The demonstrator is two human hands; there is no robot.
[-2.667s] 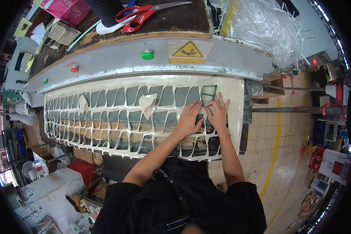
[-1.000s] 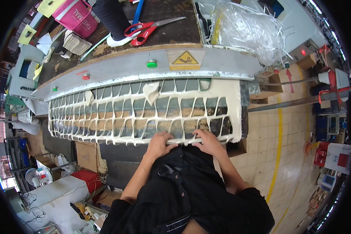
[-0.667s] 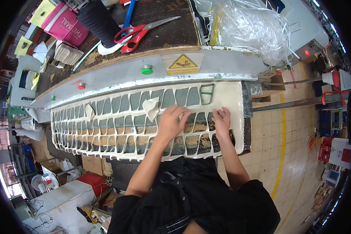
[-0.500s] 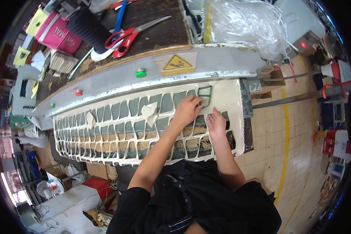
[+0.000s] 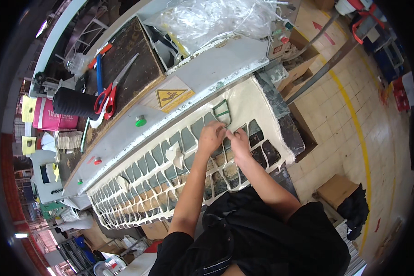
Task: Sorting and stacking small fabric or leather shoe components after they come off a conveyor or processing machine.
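A long cream sheet of soft material, cut through with rows of holes, lies over the machine bed. Near its far right part rests a green-edged cutting die. My left hand is just below the die with its fingers closed. My right hand is curled right beside it, fingertips nearly meeting the left ones. Whatever is pinched between them is too small and covered to make out. Two loose cream scraps, one nearer and another farther left, lie on the cut rows.
Behind the sheet runs a grey machine beam with a green button and a warning label. On the dark board are red-handled scissors and a black thread cone. A clear plastic bag sits behind; a cardboard box is on the floor.
My right hand has moved up and left, from open beside the sheet's holes to closed next to my left hand. My left hand has slipped just below the die. The whole view has turned.
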